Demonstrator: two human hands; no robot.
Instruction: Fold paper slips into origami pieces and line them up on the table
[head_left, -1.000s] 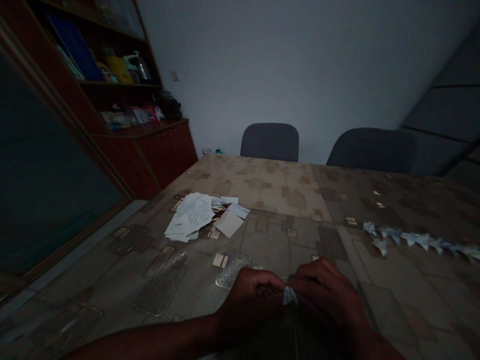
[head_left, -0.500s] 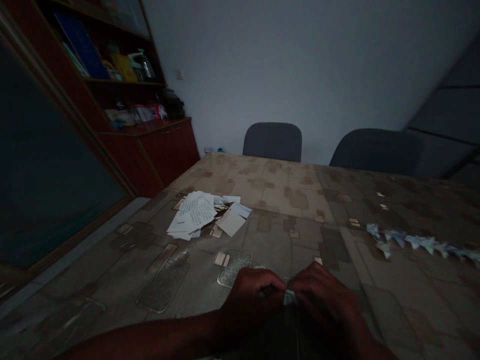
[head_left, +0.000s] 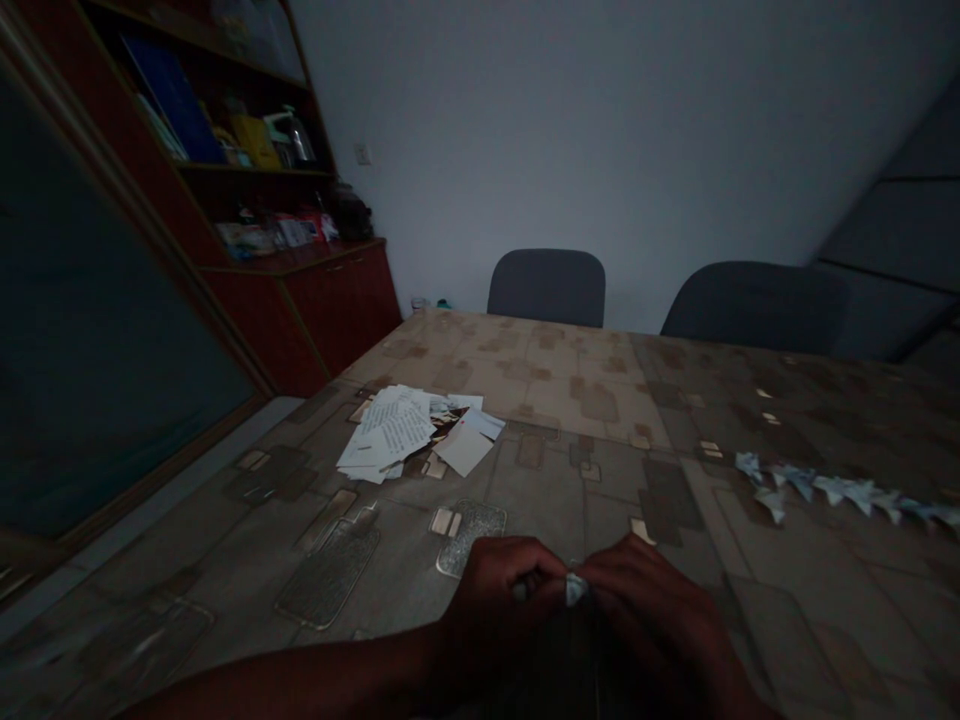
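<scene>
Left hand (head_left: 499,600) and right hand (head_left: 645,610) pinch one small folded paper (head_left: 575,590) together at 6 o'clock on the bench (head_left: 570,450); in this dim light, a crease may go crooked.

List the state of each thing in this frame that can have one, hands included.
left hand: closed, pinching the small folded paper.
right hand: closed, pinching the same paper from the other side.
small folded paper: held between both hands, mostly hidden.
loose paper sheets: scattered in an overlapping pile on the table.
row of folded paper pieces: lying in a line on the table.
two chairs: unoccupied, behind the table's far edge.
</scene>
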